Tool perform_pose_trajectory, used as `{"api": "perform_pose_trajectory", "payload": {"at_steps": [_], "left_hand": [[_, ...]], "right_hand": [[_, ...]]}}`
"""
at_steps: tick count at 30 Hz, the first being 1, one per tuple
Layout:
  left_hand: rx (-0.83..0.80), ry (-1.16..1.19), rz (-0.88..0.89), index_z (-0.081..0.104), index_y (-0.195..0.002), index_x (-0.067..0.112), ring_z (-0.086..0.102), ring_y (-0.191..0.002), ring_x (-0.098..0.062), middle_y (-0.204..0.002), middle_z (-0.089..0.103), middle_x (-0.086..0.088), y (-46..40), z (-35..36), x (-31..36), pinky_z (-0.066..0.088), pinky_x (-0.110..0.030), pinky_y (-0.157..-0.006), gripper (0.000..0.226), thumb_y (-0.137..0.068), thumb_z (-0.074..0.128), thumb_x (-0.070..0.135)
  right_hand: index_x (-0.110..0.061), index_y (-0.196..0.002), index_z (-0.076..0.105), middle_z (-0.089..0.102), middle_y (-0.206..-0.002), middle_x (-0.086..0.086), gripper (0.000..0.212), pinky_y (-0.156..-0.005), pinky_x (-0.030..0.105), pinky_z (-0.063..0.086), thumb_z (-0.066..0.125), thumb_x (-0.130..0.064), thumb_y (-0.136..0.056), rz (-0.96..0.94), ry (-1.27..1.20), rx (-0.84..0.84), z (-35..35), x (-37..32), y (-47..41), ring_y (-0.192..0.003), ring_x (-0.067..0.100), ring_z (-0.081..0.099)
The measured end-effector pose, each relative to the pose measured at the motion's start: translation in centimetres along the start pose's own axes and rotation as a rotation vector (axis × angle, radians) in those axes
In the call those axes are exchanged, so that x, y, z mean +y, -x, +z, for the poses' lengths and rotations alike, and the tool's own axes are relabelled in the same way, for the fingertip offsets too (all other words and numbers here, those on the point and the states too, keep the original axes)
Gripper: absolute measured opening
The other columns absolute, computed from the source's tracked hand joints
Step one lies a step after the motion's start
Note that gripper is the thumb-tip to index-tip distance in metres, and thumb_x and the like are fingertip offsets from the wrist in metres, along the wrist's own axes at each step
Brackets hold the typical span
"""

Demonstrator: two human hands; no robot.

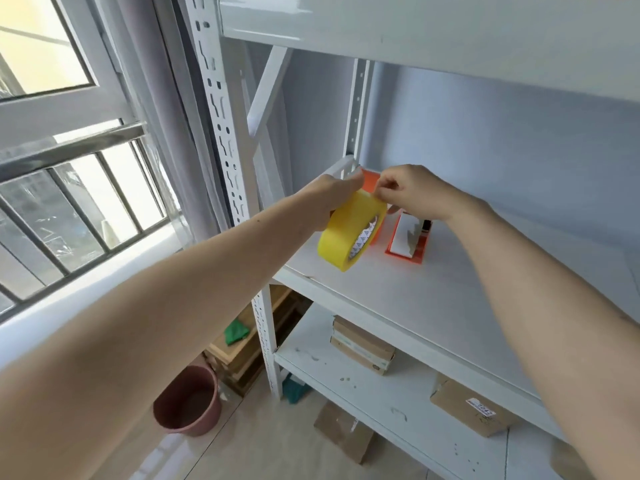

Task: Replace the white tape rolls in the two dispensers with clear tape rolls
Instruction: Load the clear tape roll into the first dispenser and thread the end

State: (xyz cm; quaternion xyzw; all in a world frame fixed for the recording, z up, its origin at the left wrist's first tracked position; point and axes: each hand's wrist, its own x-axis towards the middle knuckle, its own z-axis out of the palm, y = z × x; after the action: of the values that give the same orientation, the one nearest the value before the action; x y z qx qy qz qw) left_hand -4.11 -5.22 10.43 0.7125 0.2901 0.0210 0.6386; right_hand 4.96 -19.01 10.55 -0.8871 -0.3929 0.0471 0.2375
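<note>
My left hand point(334, 199) grips a yellowish clear tape roll point(346, 233) from above, holding it over the left part of the white shelf point(433, 299). My right hand point(412, 192) pinches the roll's top edge with thumb and fingertips, at the tape's end. Behind the roll an orange dispenser point(372, 180) shows partly, mostly hidden by the roll and hands. A second orange dispenser point(408, 244) stands to the right of the roll with a white tape roll point(405, 235) in it.
A higher shelf point(415, 26) overhangs the work area. The lower shelf point(398, 403) carries several cardboard boxes point(362, 344). A brown bucket point(188, 400) stands on the floor by the rack post point(221, 133). A window with bars point(69, 188) is at the left.
</note>
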Motion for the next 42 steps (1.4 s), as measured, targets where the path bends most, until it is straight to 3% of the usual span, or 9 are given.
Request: {"api": "perform_pose_trajectory", "payload": {"at_steps": [5,9,12,15,23,29,33,37,42], "left_hand": [[-0.081,-0.059,0.059,0.047,-0.117,0.012,0.069,-0.062,-0.019,-0.095,0.064,-0.009,-2.1,0.7,1.9,0.054,-0.029,-0.049,0.045,-0.091,0.063,0.044],[-0.039,-0.122,0.076,0.048,-0.124,0.013,0.065,-0.099,-0.029,-0.114,0.062,-0.009,-4.0,1.9,3.8,0.054,-0.042,-0.090,0.054,-0.086,0.069,0.045],[-0.059,-0.053,0.098,0.050,-0.117,0.010,0.066,-0.097,-0.029,-0.111,0.064,-0.010,-5.2,2.8,5.9,0.055,-0.043,-0.089,0.044,-0.089,0.067,0.038],[-0.135,0.032,0.079,0.054,-0.118,0.005,0.070,-0.088,-0.028,-0.102,0.069,-0.012,-6.0,3.9,7.6,0.059,-0.039,-0.074,0.037,-0.095,0.059,0.034],[-0.250,0.068,0.027,0.058,-0.117,0.008,0.068,-0.096,-0.027,-0.106,0.070,-0.009,-8.1,6.2,9.2,0.055,-0.041,-0.086,0.039,-0.099,0.049,0.041],[-0.420,0.044,0.014,0.059,-0.115,0.001,0.067,-0.092,-0.029,-0.103,0.069,-0.013,-9.8,6.4,9.2,0.056,-0.045,-0.079,0.021,-0.100,0.052,0.014],[-0.428,0.112,0.026,0.054,-0.121,-0.005,0.066,-0.091,-0.032,-0.110,0.066,-0.019,-10.6,6.7,9.0,0.055,-0.046,-0.076,0.027,-0.098,0.054,0.008],[-0.454,0.201,0.052,0.053,-0.119,-0.005,0.063,-0.108,-0.036,-0.118,0.061,-0.023,-11.5,7.1,8.4,0.048,-0.054,-0.098,0.022,-0.098,0.049,0.003],[-0.315,-0.127,0.226,0.064,-0.110,0.007,0.053,-0.093,-0.024,-0.100,0.055,-0.006,-12.7,6.4,8.1,0.048,-0.036,-0.092,0.043,-0.096,0.050,0.045]], "right_hand": [[0.008,-0.099,0.061,0.066,-0.099,0.013,0.032,-0.083,0.041,0.053,0.051,-0.022,-0.098,0.087,-0.016,-0.024,-1.8,0.9,-2.3,-0.086,0.024,0.069],[0.002,-0.079,0.055,0.049,-0.087,0.012,0.023,-0.081,0.037,0.050,0.049,-0.014,-0.093,0.220,-0.220,0.048,-2.8,2.1,-4.2,-0.083,0.024,0.052],[-0.012,-0.078,0.057,0.060,-0.088,0.005,0.017,-0.081,0.036,0.047,0.055,-0.022,-0.092,0.338,-0.523,0.113,-3.7,2.5,-4.8,-0.091,0.019,0.058],[-0.019,-0.095,0.062,0.068,-0.099,-0.001,0.019,-0.084,0.042,0.053,0.061,-0.038,-0.091,0.407,-0.673,0.143,-4.8,2.8,-5.0,-0.100,0.019,0.065],[-0.014,-0.112,0.067,0.066,-0.119,0.012,0.030,-0.087,0.067,0.049,0.070,-0.029,-0.086,0.596,-0.896,0.222,-5.8,3.8,-5.6,-0.106,0.035,0.065],[-0.012,-0.088,0.063,0.059,-0.087,0.010,0.009,-0.067,0.050,0.055,0.063,-0.009,-0.079,0.773,-0.962,0.427,-4.9,2.9,-7.4,-0.083,0.030,0.060],[-0.013,-0.075,0.052,0.056,-0.077,0.007,0.011,-0.091,0.052,0.049,0.048,-0.012,-0.085,0.902,-0.870,0.336,-4.9,1.8,-8.1,-0.084,0.028,0.057],[-0.014,-0.078,0.052,0.060,-0.082,0.010,0.015,-0.081,0.041,0.054,0.047,-0.015,-0.092,0.899,-0.869,0.374,-4.8,1.8,-8.7,-0.078,0.028,0.062],[-0.011,-0.085,0.049,0.052,-0.066,0.005,0.015,-0.051,0.022,0.038,0.045,-0.017,-0.098,0.850,-0.863,0.516,-4.7,1.9,-9.1,-0.053,0.017,0.047]]}}
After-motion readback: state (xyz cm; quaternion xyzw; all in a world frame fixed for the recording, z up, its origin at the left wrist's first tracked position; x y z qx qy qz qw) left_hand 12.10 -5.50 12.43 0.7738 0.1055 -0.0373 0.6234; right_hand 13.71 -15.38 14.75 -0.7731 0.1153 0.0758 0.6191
